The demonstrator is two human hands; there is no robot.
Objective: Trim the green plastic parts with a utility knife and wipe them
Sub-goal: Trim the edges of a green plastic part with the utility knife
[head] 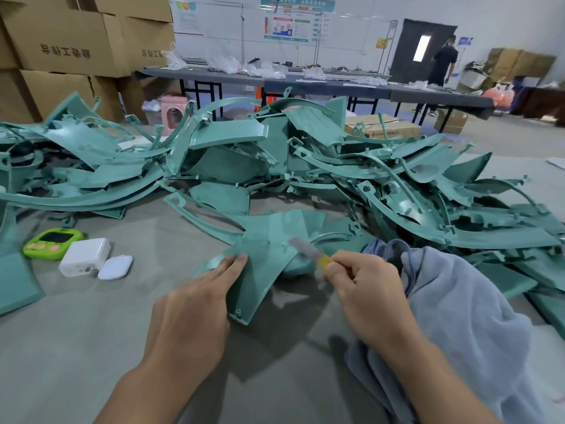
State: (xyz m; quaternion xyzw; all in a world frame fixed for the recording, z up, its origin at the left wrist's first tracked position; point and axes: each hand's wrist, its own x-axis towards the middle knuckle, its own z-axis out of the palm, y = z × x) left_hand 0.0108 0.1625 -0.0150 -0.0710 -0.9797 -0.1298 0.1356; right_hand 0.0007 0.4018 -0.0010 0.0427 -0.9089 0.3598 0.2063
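green plastic part (260,270) lies just before green parts pile (305,166); left hand (195,304) fingers straight, pressing part's left edge; right hand (363,289) curled round yellow utility knife (312,254), blurred blade over part's right edge; grey-blue towel (458,301) right of part

The utility knife (308,253) is motion-blurred, its handle hidden inside the right hand (363,289). The grey towel (467,316) runs off the bottom edge.

Workshop: stacked cartons (61,41), worktables (305,84), heaped plastic parts (275,154).
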